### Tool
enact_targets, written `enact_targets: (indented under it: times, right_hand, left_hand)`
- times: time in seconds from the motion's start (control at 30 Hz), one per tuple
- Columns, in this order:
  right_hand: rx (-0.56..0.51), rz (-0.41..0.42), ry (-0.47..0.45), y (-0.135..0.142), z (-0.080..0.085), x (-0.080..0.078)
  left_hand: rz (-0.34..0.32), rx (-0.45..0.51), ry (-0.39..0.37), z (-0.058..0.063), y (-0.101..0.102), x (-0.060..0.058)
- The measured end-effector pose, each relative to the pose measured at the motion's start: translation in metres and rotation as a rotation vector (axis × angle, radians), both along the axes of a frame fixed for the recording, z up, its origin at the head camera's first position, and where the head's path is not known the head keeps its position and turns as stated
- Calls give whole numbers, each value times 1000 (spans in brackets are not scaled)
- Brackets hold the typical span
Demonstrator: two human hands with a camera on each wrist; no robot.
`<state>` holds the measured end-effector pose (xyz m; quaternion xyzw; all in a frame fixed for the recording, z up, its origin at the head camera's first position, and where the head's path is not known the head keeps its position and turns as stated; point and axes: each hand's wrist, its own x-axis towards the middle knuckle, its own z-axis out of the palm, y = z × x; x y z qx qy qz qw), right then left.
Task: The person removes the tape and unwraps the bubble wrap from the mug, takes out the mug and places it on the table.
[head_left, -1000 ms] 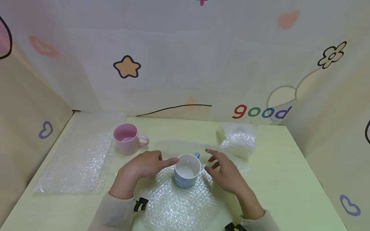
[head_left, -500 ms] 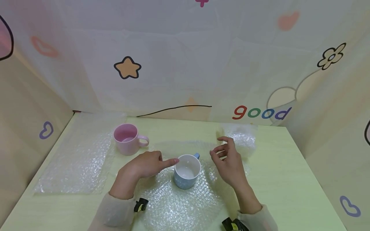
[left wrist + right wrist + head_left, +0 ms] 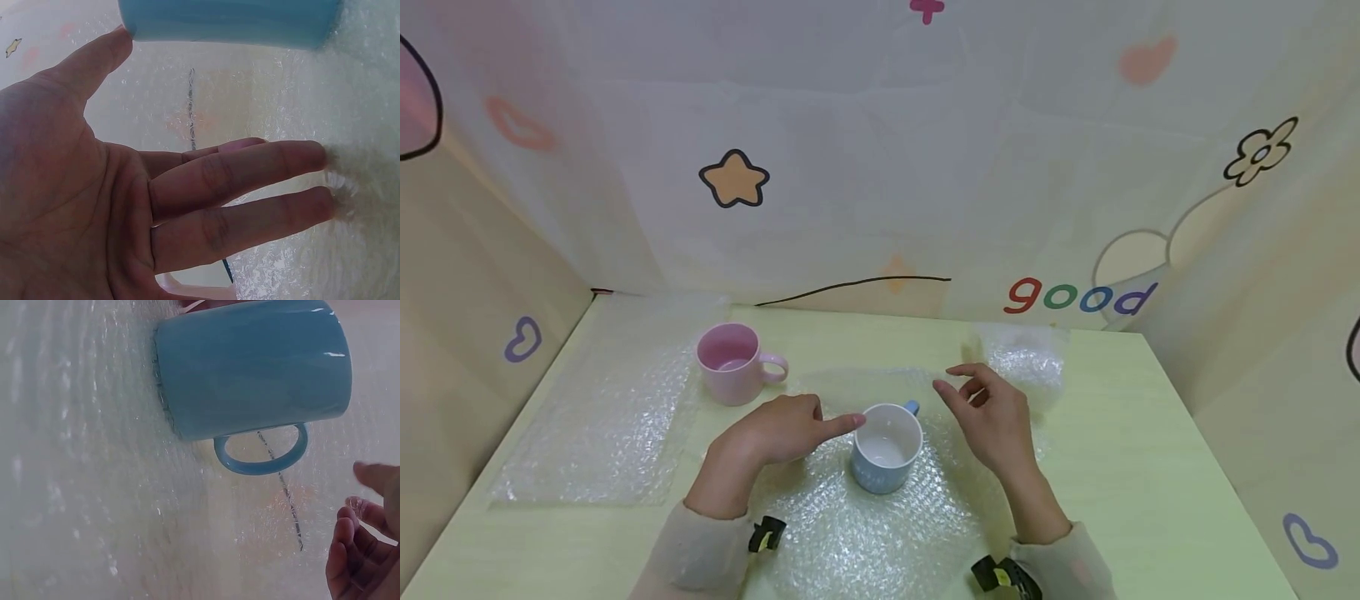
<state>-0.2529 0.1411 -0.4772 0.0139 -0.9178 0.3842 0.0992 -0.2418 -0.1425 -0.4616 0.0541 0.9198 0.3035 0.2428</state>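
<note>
A light blue mug [image 3: 886, 450] with a white inside stands upright on a sheet of bubble wrap [image 3: 865, 542], its handle pointing to the far right. My left hand [image 3: 786, 429] is at the mug's left, the thumb touching its rim. In the left wrist view the left hand's fingers [image 3: 250, 175] are stretched out below the mug, their tips at the bubble wrap. My right hand [image 3: 996, 417] hovers to the mug's right with fingers bent and a gap between thumb and forefinger. The right wrist view shows the blue mug's handle [image 3: 262, 467] apart from that hand.
A pink mug [image 3: 730, 371] stands at the back left beside another flat bubble wrap sheet [image 3: 602, 417]. Behind my right hand lies a bubble-wrapped bundle [image 3: 1026, 354]. Printed cloth walls [image 3: 850, 167] enclose the pale table [image 3: 1150, 500] on the back and sides.
My right hand has risen away from the mug's right side toward the far edge of the bubble wrap, then shifted slightly left. The left hand and both mugs stay in place.
</note>
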Motion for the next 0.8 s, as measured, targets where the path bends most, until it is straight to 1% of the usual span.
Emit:
enact_targets:
  times: [0.13, 0.33, 0.47, 0.63, 0.8]
  right_hand:
    - [4, -6, 0, 0, 1, 0]
    - [35, -5, 74, 6, 2, 1]
    - [15, -7, 108, 11, 3, 1]
    - [0, -29, 116, 16, 3, 1]
    - [26, -60, 109, 19, 3, 0]
  left_hand:
    - [-5, -1, 4, 0, 0, 0]
    - [-8, 4, 9, 0, 0, 0]
    - [-7, 4, 11, 0, 0, 1]
    - [-4, 5, 6, -1, -1, 0]
    - [-5, 3, 3, -1, -1, 0]
